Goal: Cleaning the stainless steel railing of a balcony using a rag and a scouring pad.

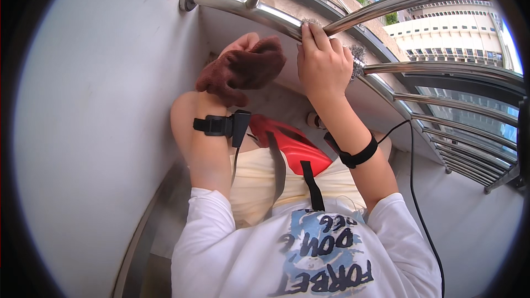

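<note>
My right hand (pixel 325 64) is closed around the lower rail (pixel 281 20) of a shiny metal railing, with a steel wool scourer (pixel 358 60) pressed between palm and rail. Bits of the scourer show past my fingertips and to the right of my hand. A brown cloth (pixel 244 70) hangs bunched in my left hand (pixel 244 43), below the rail and near the wall. Folds of the cloth hide part of that hand.
A white wall (pixel 91 111) rises close on my left. Upright metal bars (pixel 447 66) run off to the right, with a window beyond. A red plastic object (pixel 306 155) with black straps lies at my lap. A black cable (pixel 413 182) hangs along my right side.
</note>
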The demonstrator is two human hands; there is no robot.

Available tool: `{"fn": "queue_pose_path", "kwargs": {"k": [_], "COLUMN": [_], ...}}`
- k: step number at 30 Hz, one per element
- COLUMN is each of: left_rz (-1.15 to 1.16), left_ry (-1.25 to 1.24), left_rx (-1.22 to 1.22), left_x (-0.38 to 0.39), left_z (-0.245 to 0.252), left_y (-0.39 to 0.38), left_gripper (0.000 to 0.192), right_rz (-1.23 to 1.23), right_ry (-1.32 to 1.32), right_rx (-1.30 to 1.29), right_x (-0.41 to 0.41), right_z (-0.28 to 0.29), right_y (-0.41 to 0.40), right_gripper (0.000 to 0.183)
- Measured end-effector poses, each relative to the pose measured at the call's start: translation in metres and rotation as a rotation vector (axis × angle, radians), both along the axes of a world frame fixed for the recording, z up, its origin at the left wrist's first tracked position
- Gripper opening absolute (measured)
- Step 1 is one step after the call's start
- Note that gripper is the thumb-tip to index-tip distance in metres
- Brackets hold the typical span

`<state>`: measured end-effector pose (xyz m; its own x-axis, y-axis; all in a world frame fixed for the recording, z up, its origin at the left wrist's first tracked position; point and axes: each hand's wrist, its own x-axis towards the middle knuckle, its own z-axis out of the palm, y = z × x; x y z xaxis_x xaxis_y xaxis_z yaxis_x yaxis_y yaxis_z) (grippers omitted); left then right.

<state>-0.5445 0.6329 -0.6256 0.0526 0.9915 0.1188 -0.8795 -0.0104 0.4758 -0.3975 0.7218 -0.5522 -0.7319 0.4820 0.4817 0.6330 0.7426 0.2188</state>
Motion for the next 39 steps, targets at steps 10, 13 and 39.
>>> {"fn": "queue_pose_path", "kwargs": {"k": [10, 13, 39], "left_rz": [0.231, 0.256, 0.769], "left_ry": [0.363, 0.350, 1.409], "left_rx": [-0.192, -0.260, 0.009], "left_x": [0.008, 0.010, 0.025], "left_z": [0.006, 0.011, 0.015], "left_y": [-0.008, -0.005, -0.008], "left_gripper": [0.008, 0.008, 0.020], "right_rz": [-0.112, -0.124, 0.042], "right_ry": [-0.151, -0.129, -0.307], "right_rx": [0.154, 0.202, 0.328], "right_x": [-0.005, -0.014, -0.004], "right_z": [-0.025, -0.025, -0.023], "right_y": [-0.008, -0.001, 0.008], "right_gripper": [0.042, 0.043, 0.033]}}
